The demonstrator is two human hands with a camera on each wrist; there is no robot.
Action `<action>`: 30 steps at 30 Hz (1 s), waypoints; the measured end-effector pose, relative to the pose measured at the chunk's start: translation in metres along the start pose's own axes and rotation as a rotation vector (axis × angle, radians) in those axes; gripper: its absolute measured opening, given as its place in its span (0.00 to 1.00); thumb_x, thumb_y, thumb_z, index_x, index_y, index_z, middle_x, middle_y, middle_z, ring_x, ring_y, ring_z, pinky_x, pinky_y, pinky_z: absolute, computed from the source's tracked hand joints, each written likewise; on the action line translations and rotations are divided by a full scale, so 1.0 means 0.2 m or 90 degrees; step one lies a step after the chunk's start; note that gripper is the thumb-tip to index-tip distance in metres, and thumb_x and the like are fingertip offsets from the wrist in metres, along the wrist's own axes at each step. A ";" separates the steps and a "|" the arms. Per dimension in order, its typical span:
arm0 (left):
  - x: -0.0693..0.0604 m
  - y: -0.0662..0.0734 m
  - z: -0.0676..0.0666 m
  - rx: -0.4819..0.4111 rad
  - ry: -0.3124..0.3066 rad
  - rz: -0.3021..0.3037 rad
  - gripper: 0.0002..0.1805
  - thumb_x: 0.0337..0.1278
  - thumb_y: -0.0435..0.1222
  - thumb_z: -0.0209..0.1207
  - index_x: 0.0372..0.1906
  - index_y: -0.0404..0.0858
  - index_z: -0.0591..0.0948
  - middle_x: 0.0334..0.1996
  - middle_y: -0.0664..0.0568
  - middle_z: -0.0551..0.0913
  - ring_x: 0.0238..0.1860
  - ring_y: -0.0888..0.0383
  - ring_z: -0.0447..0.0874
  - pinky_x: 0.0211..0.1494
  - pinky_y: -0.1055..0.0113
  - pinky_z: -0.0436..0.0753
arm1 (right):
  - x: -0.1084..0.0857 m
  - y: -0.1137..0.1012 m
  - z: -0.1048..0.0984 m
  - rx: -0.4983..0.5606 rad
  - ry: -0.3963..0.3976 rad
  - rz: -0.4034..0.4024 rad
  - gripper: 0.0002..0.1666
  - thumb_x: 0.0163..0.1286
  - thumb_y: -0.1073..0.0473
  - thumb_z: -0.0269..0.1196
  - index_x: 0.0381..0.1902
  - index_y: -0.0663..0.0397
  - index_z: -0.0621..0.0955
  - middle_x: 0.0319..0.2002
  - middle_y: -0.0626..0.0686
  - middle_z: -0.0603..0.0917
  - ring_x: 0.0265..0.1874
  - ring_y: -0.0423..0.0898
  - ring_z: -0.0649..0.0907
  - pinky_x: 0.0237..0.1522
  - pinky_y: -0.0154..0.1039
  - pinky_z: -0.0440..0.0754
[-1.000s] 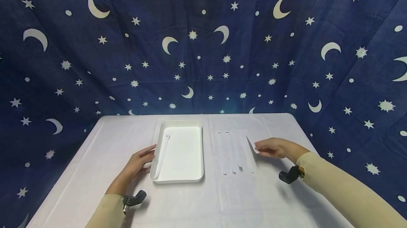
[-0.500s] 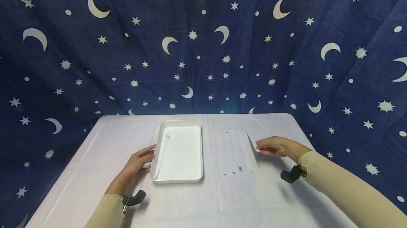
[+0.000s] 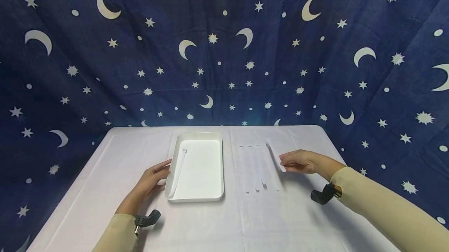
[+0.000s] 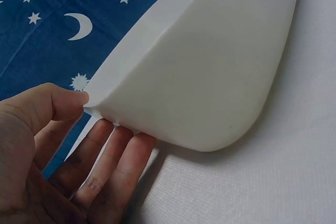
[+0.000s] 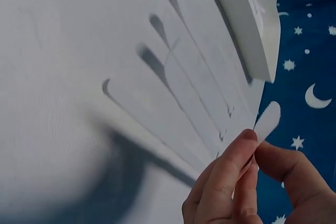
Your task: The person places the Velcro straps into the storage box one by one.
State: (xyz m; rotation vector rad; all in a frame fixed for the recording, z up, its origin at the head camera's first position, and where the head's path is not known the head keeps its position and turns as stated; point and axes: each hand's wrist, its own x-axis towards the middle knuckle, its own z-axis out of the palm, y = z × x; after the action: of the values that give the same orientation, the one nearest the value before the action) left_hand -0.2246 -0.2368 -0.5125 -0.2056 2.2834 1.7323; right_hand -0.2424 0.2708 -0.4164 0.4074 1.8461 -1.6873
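Observation:
In the head view my right hand [image 3: 298,161] pinches a white cable tie [image 3: 273,152], raised at a slant above the table. The right wrist view shows its rounded, fine-toothed end [image 5: 269,121] jutting out between thumb and fingers; my hand hides the rest. Left of it several more white cable ties [image 5: 197,98] lie side by side. My left hand [image 3: 151,180] holds the left side of a white tray [image 3: 223,166]. In the left wrist view, my thumb and fingertips meet the tray's edge [image 4: 199,77]. A single cable tie [image 3: 179,172] lies inside it.
A white cloth covers the table [image 3: 203,228]. Behind it hangs a dark blue curtain [image 3: 224,68] with moons and stars. The flat ties are hard to make out against the cloth. Each wrist wears a small black camera mount [image 3: 323,193].
The tie in my right hand has come up off the cloth; its far end has shifted left and its broad face now shows. My left hand and the tray stay put.

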 end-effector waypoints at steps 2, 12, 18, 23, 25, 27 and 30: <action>0.00 0.00 0.00 -0.002 0.002 -0.002 0.35 0.64 0.45 0.60 0.74 0.45 0.65 0.70 0.39 0.68 0.62 0.42 0.77 0.49 0.57 0.87 | -0.01 0.00 0.02 -0.004 0.001 -0.007 0.29 0.62 0.75 0.61 0.61 0.73 0.69 0.28 0.51 0.82 0.27 0.40 0.84 0.33 0.29 0.86; -0.01 0.01 0.00 0.003 0.004 -0.005 0.35 0.64 0.46 0.60 0.74 0.45 0.65 0.70 0.38 0.68 0.63 0.41 0.76 0.50 0.56 0.87 | -0.04 0.01 0.14 -0.003 -0.009 -0.016 0.26 0.61 0.75 0.61 0.57 0.71 0.70 0.31 0.53 0.79 0.28 0.40 0.83 0.34 0.32 0.87; 0.00 0.01 0.00 -0.002 0.006 -0.003 0.35 0.63 0.45 0.61 0.74 0.45 0.65 0.70 0.39 0.68 0.63 0.41 0.76 0.50 0.56 0.87 | -0.06 0.02 0.21 0.002 -0.038 -0.032 0.21 0.59 0.76 0.60 0.52 0.70 0.73 0.33 0.54 0.80 0.31 0.42 0.83 0.36 0.35 0.88; 0.00 0.00 0.00 -0.004 0.009 -0.002 0.36 0.63 0.46 0.61 0.74 0.45 0.66 0.70 0.38 0.68 0.63 0.41 0.76 0.50 0.56 0.87 | -0.07 0.03 0.25 0.007 -0.062 -0.039 0.18 0.59 0.77 0.60 0.48 0.68 0.75 0.34 0.54 0.81 0.32 0.43 0.84 0.38 0.36 0.88; 0.00 0.00 0.00 -0.005 0.010 -0.002 0.36 0.63 0.46 0.61 0.74 0.45 0.65 0.70 0.38 0.68 0.63 0.41 0.76 0.50 0.56 0.87 | -0.07 0.03 0.27 0.008 -0.071 -0.041 0.16 0.59 0.77 0.60 0.47 0.67 0.76 0.34 0.54 0.81 0.32 0.44 0.84 0.38 0.37 0.88; 0.00 0.00 0.00 -0.008 0.009 -0.003 0.36 0.63 0.46 0.61 0.74 0.45 0.65 0.70 0.38 0.68 0.63 0.41 0.76 0.49 0.56 0.87 | -0.07 0.03 0.29 0.005 -0.076 -0.041 0.16 0.59 0.77 0.60 0.46 0.66 0.76 0.34 0.54 0.81 0.32 0.44 0.84 0.38 0.36 0.88; 0.00 0.00 0.00 -0.010 0.009 -0.005 0.36 0.62 0.47 0.62 0.74 0.45 0.66 0.70 0.38 0.69 0.63 0.41 0.76 0.50 0.56 0.87 | -0.07 0.02 0.32 0.000 -0.083 -0.040 0.14 0.59 0.76 0.60 0.44 0.64 0.76 0.32 0.54 0.81 0.31 0.43 0.84 0.36 0.35 0.88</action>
State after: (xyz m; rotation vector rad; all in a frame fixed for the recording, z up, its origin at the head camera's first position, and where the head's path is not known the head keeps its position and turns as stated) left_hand -0.2240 -0.2366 -0.5124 -0.2313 2.2769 1.7507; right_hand -0.2145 0.2111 -0.4120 0.2353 1.7807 -1.7135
